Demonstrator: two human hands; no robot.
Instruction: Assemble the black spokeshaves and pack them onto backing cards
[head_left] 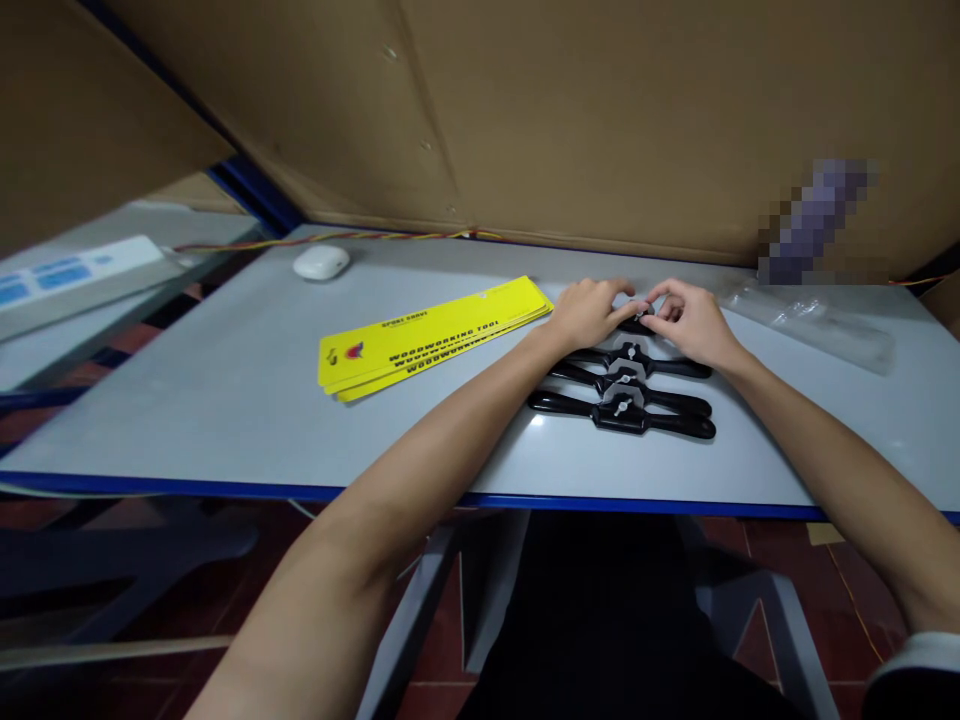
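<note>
Both forearms reach over black two-handled tools [622, 400]; left hand [589, 312] and right hand [694, 322] pinch the farthest one.

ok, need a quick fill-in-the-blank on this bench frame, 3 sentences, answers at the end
1. The card stack left of the hands is ____ in colour.
2. Both hands, left hand and right hand, meet on the ____ black tool of the row.
3. The white puck-shaped device lies on the grey table to the ____ of the cards.

Missing words: yellow; farthest; left
</note>
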